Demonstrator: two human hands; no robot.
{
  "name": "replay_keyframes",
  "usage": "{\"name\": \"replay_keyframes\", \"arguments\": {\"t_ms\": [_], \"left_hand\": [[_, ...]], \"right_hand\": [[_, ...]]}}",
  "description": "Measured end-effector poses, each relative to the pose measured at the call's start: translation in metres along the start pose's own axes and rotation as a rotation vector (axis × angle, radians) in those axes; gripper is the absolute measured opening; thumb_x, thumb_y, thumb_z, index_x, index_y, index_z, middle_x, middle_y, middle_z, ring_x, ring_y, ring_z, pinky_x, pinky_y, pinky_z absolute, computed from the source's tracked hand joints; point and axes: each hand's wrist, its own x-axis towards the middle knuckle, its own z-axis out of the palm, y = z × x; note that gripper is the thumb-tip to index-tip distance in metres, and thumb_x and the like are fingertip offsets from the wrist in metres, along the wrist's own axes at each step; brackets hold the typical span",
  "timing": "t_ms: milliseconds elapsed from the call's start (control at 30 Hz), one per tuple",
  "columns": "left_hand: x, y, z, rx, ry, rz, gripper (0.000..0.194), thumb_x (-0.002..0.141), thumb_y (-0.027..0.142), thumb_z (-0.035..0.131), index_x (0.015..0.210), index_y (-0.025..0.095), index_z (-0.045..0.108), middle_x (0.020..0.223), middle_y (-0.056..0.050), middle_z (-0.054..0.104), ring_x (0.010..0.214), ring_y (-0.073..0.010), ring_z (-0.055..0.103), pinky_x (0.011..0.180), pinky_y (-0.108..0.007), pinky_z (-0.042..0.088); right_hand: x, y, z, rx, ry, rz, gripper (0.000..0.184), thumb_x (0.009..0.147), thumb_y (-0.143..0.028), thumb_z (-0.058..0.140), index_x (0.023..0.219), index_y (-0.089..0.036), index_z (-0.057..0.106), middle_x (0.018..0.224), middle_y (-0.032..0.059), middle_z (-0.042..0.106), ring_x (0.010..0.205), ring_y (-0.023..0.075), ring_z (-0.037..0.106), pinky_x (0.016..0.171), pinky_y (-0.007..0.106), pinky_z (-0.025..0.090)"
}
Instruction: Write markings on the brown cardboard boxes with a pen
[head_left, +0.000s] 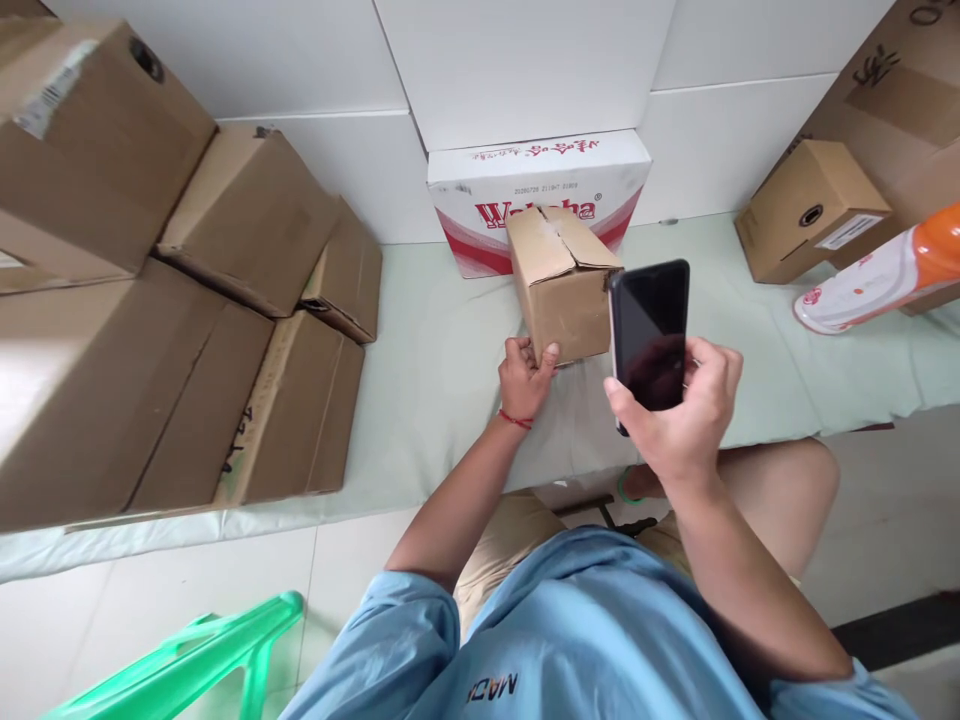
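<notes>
My left hand (527, 380) grips the lower near corner of a small brown cardboard box (568, 312), thumb on its front face. The box's top flaps meet at a seam, and it is tilted a little on the pale green cloth. In my right hand (686, 410) is a black smartphone (651, 335), held upright with its dark screen toward me. The phone is just right of the box and overlaps its edge in view. Behind the box stands a white and red printed carton (457, 215), partly covered by it.
Several brown cardboard boxes (247, 220) are stacked on the left. On the right are a smaller brown box (810, 210), a large carton (915, 110) and a white and orange bottle (862, 285). A white panelled wall (517, 60) backs the table. A green plastic stool (202, 660) stands at lower left.
</notes>
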Motion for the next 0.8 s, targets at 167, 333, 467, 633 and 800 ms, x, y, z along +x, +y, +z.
{"name": "replay_keyframes", "arguments": {"t_ms": [167,333,467,633,800], "left_hand": [[0.002,0.0,-0.001,0.013,0.018,0.009,0.066,0.085,0.088,0.071,0.098,0.026,0.048,0.075,0.0,0.075,0.063,-0.0217,0.077,0.059,-0.035,0.064],[0.004,0.004,-0.002,-0.005,0.026,0.018,0.065,0.083,0.085,0.075,0.093,0.027,0.049,0.074,-0.002,0.075,0.065,-0.0228,0.077,0.059,-0.035,0.062],[0.005,0.006,-0.003,-0.034,0.028,0.007,0.066,0.083,0.087,0.073,0.093,0.026,0.048,0.078,-0.004,0.077,0.066,-0.0232,0.077,0.059,-0.036,0.063],[0.005,0.007,-0.003,-0.055,0.034,-0.016,0.068,0.081,0.089,0.073,0.092,0.027,0.047,0.075,0.0,0.073,0.063,-0.0215,0.075,0.059,-0.037,0.065],[0.005,0.007,-0.003,-0.059,0.035,-0.031,0.071,0.079,0.092,0.072,0.092,0.027,0.046,0.073,0.002,0.07,0.065,-0.0207,0.075,0.06,-0.035,0.065]], "right_hand": [[0.006,-0.024,0.026,0.001,0.088,-0.052,0.068,0.086,-0.061,0.078,0.133,-0.024,0.047,0.119,0.0131,0.05,0.114,0.0338,0.057,0.092,0.057,0.06],[-0.001,-0.027,0.028,-0.009,0.121,-0.09,0.068,0.086,-0.059,0.08,0.134,-0.023,0.046,0.12,0.013,0.05,0.114,0.0328,0.056,0.093,0.057,0.06],[-0.007,-0.028,0.028,-0.013,0.113,-0.101,0.071,0.085,-0.055,0.081,0.136,-0.022,0.045,0.122,0.0132,0.05,0.115,0.0321,0.056,0.095,0.056,0.059],[-0.01,-0.03,0.027,-0.011,0.124,-0.114,0.071,0.084,-0.055,0.082,0.135,-0.022,0.045,0.122,0.0127,0.051,0.113,0.0309,0.056,0.095,0.055,0.058],[-0.01,-0.032,0.024,-0.037,0.106,-0.083,0.073,0.085,-0.058,0.08,0.136,-0.022,0.042,0.124,0.0136,0.049,0.115,0.032,0.056,0.097,0.058,0.058]]}}
